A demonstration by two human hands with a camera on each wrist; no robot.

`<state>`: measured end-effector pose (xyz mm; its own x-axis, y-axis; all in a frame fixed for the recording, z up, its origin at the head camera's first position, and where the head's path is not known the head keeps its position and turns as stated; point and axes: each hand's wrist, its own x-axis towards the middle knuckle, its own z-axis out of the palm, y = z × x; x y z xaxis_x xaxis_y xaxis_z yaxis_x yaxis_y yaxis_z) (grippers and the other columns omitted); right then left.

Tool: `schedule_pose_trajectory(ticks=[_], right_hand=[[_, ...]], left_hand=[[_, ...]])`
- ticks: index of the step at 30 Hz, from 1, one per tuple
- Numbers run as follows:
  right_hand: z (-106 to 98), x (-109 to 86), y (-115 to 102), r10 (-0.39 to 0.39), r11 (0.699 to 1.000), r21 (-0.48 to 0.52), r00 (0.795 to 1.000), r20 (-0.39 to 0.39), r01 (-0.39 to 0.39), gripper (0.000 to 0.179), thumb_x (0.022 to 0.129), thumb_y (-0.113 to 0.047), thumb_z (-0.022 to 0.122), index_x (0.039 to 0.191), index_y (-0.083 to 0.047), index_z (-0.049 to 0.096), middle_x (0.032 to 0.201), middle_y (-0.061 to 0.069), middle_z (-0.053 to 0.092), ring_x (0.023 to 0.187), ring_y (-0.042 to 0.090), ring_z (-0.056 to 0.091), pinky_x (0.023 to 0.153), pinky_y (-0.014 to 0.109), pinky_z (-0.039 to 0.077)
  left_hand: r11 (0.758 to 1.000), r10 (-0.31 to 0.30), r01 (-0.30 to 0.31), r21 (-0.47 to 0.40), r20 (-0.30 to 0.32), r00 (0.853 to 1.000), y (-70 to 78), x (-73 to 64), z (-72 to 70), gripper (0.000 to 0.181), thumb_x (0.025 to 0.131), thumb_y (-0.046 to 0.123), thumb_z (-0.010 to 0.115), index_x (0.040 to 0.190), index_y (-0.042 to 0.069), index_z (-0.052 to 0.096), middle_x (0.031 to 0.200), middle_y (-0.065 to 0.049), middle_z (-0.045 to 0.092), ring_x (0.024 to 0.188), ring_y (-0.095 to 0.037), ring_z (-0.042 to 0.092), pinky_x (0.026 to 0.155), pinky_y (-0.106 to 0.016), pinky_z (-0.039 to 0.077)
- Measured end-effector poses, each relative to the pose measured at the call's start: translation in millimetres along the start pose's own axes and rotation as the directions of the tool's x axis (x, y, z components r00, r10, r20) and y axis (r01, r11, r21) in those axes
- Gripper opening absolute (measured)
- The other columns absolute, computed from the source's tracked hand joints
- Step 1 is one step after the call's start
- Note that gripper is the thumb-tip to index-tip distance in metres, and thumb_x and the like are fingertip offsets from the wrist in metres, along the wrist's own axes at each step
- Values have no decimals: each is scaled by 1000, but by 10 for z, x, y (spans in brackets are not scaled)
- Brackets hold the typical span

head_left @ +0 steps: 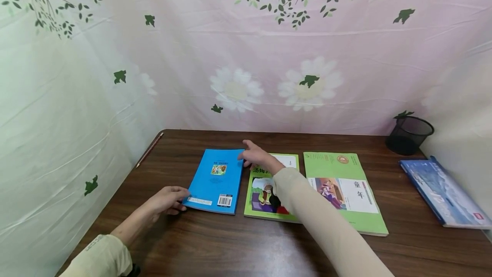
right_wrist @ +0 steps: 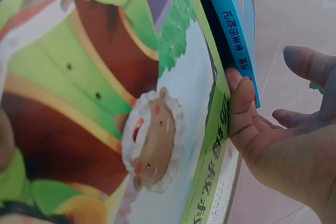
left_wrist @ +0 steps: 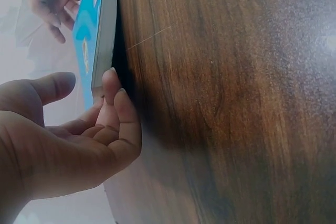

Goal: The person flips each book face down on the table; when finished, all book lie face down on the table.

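Note:
A blue paperback book (head_left: 218, 183) lies back cover up on the dark wooden table, its barcode near the lower edge. At its lower left corner is my left hand (head_left: 169, 201); in the left wrist view the bent fingers (left_wrist: 127, 116) touch the corner while the thumb stands away from the cover. My right hand (head_left: 256, 155) is at the upper right corner. In the right wrist view its fingertips (right_wrist: 242, 95) touch the blue spine (right_wrist: 231, 30), with the thumb raised off it. Beside it lies a green picture-cover book (head_left: 269, 213), partly hidden by my right forearm.
A larger green book (head_left: 365, 217) lies to the right, under my sleeve in this view. Farther right is a blue-white book (head_left: 446, 193) near the table edge. A black mesh pen holder (head_left: 409, 136) stands at the back right; a pencil (head_left: 150, 149) lies along the left edge.

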<state>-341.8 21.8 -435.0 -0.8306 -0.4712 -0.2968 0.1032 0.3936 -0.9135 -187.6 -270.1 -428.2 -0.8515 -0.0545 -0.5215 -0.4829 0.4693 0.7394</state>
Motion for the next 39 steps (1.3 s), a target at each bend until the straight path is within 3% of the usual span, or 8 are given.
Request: schedule_pose_trajectory(ticks=[12,19,30,39], right_hand=[[10,27,-2,17,1000,-16,1000,-13,-18,80,98,-21,59,162,-17,11,152,18,44,100,29,65,59,33,50],[8,25,-3,21,999,-27,1000,-23,-22,79,98,-22,59,162,-17,12,152,17,43,94,29,65,57,32,48],[-2,3,-10,26,1000,-3,999,-38,-26,76,100,-24,58,161,-17,13,156,18,39,102,30,66,57,31,47],[-25,-8,-20,57,998,6,996,-69,-57,73,102,-46,51,161,-19,17,159,15,37,107,29,67,68,32,54]], left_hand=[[999,26,-26,-19,10,1000,-46,-18,-10,49,103,29,53,137,-6,51,106,-11,65,81,-16,68,75,-34,56],[999,44,-44,-19,2,999,-63,-38,-13,45,103,28,54,133,-5,55,117,-15,64,84,-17,68,76,-36,56],[999,24,-24,-29,-14,1000,-43,-58,-30,45,102,29,54,135,-1,47,121,-19,61,86,-20,66,74,-35,54],[1000,-2,2,6,13,1000,-75,-108,-43,42,103,32,53,128,0,46,107,-14,59,82,-21,67,71,-36,53]])
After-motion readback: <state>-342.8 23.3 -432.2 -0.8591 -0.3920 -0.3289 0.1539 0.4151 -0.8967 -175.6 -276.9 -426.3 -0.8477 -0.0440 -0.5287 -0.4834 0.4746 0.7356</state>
